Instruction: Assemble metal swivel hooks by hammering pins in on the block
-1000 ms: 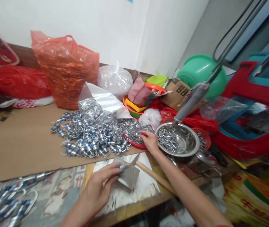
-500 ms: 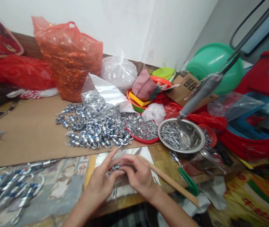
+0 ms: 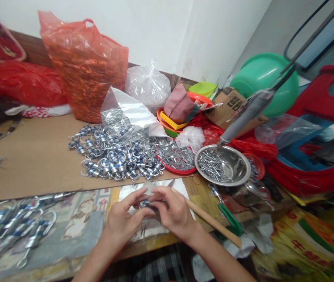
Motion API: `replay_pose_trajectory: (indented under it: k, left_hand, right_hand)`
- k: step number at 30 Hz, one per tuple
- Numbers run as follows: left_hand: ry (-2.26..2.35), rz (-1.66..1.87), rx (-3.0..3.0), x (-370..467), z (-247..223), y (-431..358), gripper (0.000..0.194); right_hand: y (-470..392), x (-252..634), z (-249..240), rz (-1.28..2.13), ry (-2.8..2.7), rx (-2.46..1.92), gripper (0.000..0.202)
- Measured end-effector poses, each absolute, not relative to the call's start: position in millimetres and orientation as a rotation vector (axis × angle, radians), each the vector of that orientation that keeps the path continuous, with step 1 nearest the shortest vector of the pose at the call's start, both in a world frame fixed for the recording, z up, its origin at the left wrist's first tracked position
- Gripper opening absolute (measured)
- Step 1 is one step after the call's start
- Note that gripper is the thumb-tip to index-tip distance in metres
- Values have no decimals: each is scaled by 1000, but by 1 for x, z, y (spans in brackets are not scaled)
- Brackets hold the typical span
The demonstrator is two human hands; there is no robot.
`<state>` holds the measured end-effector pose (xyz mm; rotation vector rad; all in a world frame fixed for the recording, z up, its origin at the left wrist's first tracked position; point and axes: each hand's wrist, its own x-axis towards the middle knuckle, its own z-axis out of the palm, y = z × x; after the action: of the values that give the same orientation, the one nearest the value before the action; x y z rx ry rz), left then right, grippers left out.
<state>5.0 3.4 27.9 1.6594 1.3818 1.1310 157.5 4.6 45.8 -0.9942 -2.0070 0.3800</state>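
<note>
Close together over the front of the table, my left hand (image 3: 127, 215) and my right hand (image 3: 176, 213) pinch a small blue-and-silver metal clasp (image 3: 144, 203) between the fingertips. Most of the clasp is covered by my fingers. Under the hands lies a pale sheet (image 3: 181, 190), with a wooden-handled tool (image 3: 214, 223) slanting across it on the right. Beyond, a pile of blue-and-silver metal clasps (image 3: 117, 158) is heaped on cardboard (image 3: 37, 152). Several larger-looking clasps (image 3: 17, 227) rest at the front left.
Small metal parts fill a red plate (image 3: 181, 171) and part of a steel bowl (image 3: 245, 172). A grey-handled tool (image 3: 246, 113) hangs above the bowl. An orange bag (image 3: 87, 74) and a clear bag (image 3: 147, 84) stand against the wall. A green strap (image 3: 230, 219) lies right.
My left index finger, stretched forward before, is now bent in closer to the clasp. Both hands otherwise stay in nearly the same place, and the view has shifted slightly.
</note>
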Motion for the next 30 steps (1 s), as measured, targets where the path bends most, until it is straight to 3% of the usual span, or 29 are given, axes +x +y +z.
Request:
replay_pose_trajectory:
  k: [3,10,22,30]
  left_hand:
    - [1308,1154,1556,7,26,2,43]
    - [1296,1141,1634,4,35,1,9]
    - [1305,1146,1288,4,31,-5,10]
    - [1332,1093,1370,3,39,-7,19]
  right_hand:
    - [6,159,48,407,-2070,-952,25]
    - [8,164,47,420,-2140,-917,27]
    - [0,174,47,437,-2145,-882,27]
    - [-5,182,35,28,-2246,-681,34]
